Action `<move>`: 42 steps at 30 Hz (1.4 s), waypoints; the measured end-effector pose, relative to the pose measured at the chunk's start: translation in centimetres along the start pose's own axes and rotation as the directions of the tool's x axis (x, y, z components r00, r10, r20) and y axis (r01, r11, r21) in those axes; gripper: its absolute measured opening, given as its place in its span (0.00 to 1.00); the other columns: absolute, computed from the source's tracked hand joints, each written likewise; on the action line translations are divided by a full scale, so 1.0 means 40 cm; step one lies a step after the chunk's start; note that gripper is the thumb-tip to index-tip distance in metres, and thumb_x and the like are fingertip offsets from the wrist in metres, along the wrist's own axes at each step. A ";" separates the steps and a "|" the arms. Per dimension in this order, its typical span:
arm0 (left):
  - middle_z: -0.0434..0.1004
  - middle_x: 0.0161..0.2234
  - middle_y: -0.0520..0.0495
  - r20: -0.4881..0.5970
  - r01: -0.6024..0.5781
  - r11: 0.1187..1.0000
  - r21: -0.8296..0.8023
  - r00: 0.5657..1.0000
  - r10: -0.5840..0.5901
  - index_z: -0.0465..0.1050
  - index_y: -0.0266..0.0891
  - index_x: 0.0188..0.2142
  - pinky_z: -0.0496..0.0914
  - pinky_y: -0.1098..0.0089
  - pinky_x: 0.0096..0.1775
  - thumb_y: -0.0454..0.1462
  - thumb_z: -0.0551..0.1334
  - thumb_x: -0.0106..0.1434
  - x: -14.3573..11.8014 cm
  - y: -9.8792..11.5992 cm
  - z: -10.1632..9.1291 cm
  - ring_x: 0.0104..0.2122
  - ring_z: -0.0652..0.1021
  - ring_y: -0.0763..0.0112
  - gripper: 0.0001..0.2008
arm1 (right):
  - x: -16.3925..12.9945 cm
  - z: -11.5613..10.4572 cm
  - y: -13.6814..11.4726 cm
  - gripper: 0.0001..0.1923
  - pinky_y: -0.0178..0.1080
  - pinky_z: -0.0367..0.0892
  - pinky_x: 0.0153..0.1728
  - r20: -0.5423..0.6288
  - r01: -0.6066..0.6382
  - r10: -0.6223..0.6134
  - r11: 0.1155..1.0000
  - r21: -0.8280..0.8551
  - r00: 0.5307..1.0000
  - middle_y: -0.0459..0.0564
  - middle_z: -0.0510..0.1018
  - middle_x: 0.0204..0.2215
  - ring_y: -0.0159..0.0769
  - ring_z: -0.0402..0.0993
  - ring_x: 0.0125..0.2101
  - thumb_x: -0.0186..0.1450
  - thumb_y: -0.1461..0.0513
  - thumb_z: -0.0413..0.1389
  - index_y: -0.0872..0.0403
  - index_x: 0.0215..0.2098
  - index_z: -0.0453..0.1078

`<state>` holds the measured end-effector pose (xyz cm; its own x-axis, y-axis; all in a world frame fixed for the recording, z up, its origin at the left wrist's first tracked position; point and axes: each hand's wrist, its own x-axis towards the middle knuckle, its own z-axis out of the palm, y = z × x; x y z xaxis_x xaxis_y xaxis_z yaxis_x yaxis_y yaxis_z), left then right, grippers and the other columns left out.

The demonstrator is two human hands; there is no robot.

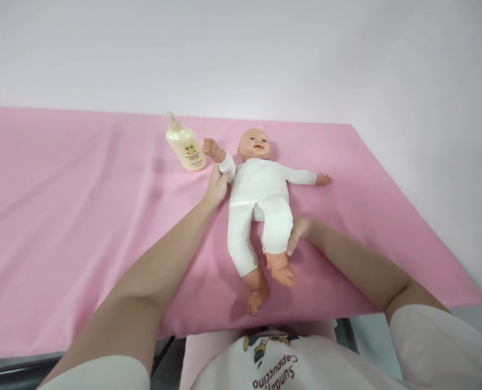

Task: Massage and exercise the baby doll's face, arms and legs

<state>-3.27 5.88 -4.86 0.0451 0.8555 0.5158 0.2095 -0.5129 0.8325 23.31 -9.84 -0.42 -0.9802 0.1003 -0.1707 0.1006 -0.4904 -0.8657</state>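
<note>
Head view: a baby doll [259, 189] lies face up on a pink sheet [62, 216], feet toward the near edge.
Around: a cream lotion bottle [185, 146] lies just left of the doll's raised arm, clear of both hands.
Left hand [217, 187]: fingers closed around the doll's upper arm.
Right hand [297, 232]: curled against the doll's white-clad leg, thumb on the shin.
Materials: soft white body, glossy plastic head and limbs; sheet lightly creased.

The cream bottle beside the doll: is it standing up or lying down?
Lying down. The bottle rests on its side on the pink cloth, label facing up, cap end pointing away.
</note>
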 end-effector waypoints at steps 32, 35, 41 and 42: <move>0.82 0.55 0.41 0.300 -0.336 0.922 0.190 0.914 0.272 0.79 0.42 0.56 0.68 0.51 0.63 0.43 0.58 0.69 -0.011 0.118 -0.017 0.56 0.78 0.52 0.20 | 0.012 -0.031 -0.007 0.32 0.49 0.71 0.44 -0.513 0.553 -0.381 0.798 0.237 0.770 0.41 0.63 0.20 0.35 0.58 0.24 0.68 0.38 0.47 0.55 0.39 0.74; 0.82 0.55 0.41 0.301 -0.315 0.924 0.216 0.922 0.244 0.79 0.42 0.56 0.68 0.51 0.64 0.43 0.58 0.69 -0.012 0.123 -0.018 0.56 0.78 0.52 0.20 | 0.014 -0.025 -0.015 0.32 0.48 0.71 0.42 -0.565 0.557 -0.352 0.795 0.240 0.746 0.41 0.61 0.20 0.36 0.58 0.24 0.68 0.38 0.45 0.55 0.36 0.74; 0.82 0.56 0.40 0.290 -0.318 0.931 0.177 0.921 0.260 0.79 0.43 0.56 0.68 0.49 0.64 0.48 0.59 0.71 -0.015 0.131 -0.018 0.56 0.78 0.51 0.21 | 0.011 -0.030 -0.014 0.29 0.48 0.70 0.43 -0.529 0.578 -0.401 0.785 0.223 0.748 0.41 0.62 0.20 0.37 0.59 0.25 0.68 0.39 0.46 0.53 0.36 0.73; 0.82 0.56 0.39 0.276 -0.318 0.935 0.157 0.923 0.267 0.78 0.42 0.56 0.69 0.49 0.64 0.50 0.59 0.72 -0.014 0.129 -0.016 0.56 0.79 0.51 0.22 | 0.010 -0.032 -0.011 0.29 0.48 0.70 0.43 -0.503 0.574 -0.415 0.790 0.215 0.759 0.41 0.62 0.21 0.37 0.60 0.26 0.68 0.39 0.46 0.53 0.37 0.73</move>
<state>-2.85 2.70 -0.74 0.3677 0.6721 0.6427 0.3354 -0.7404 0.5825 23.10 -8.47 -0.72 -0.6996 0.7145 -0.0072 -0.5199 -0.5159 -0.6808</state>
